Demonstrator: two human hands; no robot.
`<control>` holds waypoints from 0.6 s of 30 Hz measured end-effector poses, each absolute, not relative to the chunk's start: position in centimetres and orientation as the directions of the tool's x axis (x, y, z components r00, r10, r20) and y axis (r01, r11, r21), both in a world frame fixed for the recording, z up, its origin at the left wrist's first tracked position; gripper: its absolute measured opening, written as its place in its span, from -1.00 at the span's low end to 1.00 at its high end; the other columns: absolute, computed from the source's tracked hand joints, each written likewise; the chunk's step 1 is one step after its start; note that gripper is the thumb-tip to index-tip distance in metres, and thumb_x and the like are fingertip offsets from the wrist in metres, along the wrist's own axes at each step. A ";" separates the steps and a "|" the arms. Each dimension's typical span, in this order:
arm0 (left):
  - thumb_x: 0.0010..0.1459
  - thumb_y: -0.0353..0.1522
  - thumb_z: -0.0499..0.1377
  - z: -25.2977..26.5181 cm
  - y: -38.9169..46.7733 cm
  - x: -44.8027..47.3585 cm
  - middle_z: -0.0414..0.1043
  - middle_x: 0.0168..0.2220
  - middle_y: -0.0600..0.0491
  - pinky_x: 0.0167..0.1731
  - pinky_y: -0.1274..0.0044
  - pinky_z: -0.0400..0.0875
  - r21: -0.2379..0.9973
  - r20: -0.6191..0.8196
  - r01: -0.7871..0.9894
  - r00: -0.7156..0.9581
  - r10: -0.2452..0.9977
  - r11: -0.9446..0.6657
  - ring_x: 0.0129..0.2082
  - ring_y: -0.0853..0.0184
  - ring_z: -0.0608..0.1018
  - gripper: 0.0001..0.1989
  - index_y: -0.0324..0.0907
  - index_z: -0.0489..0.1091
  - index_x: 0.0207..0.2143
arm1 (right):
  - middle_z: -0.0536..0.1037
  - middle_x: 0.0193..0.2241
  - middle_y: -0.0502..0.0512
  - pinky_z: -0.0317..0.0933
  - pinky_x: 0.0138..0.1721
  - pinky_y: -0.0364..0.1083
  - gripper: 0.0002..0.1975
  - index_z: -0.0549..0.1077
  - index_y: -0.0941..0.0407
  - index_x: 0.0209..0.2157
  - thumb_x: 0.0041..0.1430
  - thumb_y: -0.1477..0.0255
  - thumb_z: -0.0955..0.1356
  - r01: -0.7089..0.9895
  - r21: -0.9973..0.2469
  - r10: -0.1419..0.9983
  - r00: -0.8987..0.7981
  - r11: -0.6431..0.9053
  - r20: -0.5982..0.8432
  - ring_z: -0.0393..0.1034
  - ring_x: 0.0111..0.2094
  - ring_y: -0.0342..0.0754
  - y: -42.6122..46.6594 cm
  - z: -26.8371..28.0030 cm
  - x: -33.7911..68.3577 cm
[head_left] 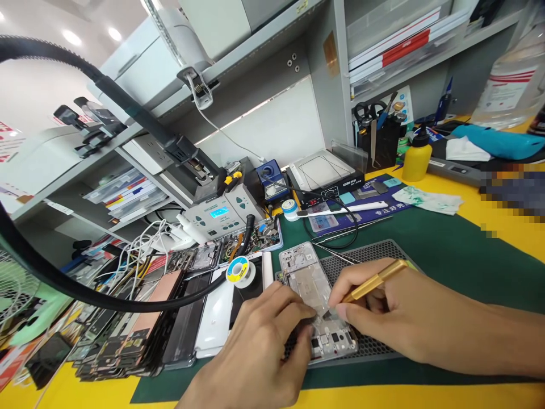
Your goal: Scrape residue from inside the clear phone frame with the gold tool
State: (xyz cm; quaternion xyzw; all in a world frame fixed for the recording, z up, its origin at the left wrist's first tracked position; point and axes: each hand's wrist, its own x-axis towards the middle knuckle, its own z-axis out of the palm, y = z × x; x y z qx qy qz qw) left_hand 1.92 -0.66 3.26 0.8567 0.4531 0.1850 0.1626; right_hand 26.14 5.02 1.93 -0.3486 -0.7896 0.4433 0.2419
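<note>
A silver phone frame [307, 278], bare of its screen, lies on a grey perforated mat [374, 258]. My left hand [266, 341] grips its left side, with fingers bent over the inside of the frame and the thumb by the edge. In my right hand [383, 309] is a gold pen-shaped tool [377, 281], held like a pencil and slanting down toward the frame. The tool's tip is hidden behind my fingers. A small clear, film-like piece seems to lie between both hands' fingertips, too small to make out fully.
Stacked phone parts [145, 324] and a white phone back [213, 312] lie on the left, with a solder wire spool [240, 272] on top. Behind stand a soldering station [221, 213] and a heating plate [323, 176]. A black hose [128, 304] arches across the left. A yellow bottle [416, 159] stands back right.
</note>
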 end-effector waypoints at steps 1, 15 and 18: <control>0.32 -0.49 0.15 3.3 -0.6 2.0 0.50 -0.15 0.08 -0.21 0.37 0.42 0.475 0.157 0.716 0.503 0.850 -0.511 -0.11 0.23 0.54 -0.76 -0.04 0.49 -0.05 | 0.39 -0.58 -0.12 0.04 -0.59 -0.16 -0.87 0.56 0.06 -0.31 0.33 0.43 0.36 0.327 -0.875 0.769 -0.635 0.356 0.075 0.17 -0.57 -0.15 5.0 2.0 26.2; 0.14 -0.13 0.40 4.8 0.6 3.0 0.32 -0.50 0.12 -0.47 0.49 0.06 0.881 -0.313 0.436 0.250 0.916 0.182 -0.48 0.40 0.23 -0.68 -0.22 0.56 -0.35 | 0.58 -0.43 -0.02 0.20 -0.46 -0.12 -0.85 0.62 -0.03 -0.28 0.35 0.35 0.37 0.227 -0.916 0.755 -0.646 0.332 0.113 0.36 -0.44 -0.04 4.8 1.9 26.6; 0.08 -0.16 0.48 5.0 0.6 2.7 0.33 -0.52 0.14 -0.50 0.53 0.04 0.917 -0.313 0.332 0.251 0.916 0.222 -0.50 0.45 0.23 -0.68 -0.23 0.56 -0.39 | 0.58 -0.45 -0.04 0.19 -0.49 -0.14 -0.85 0.64 -0.03 -0.26 0.36 0.31 0.40 0.167 -0.946 0.755 -0.647 0.276 0.106 0.35 -0.48 -0.08 4.9 2.0 26.8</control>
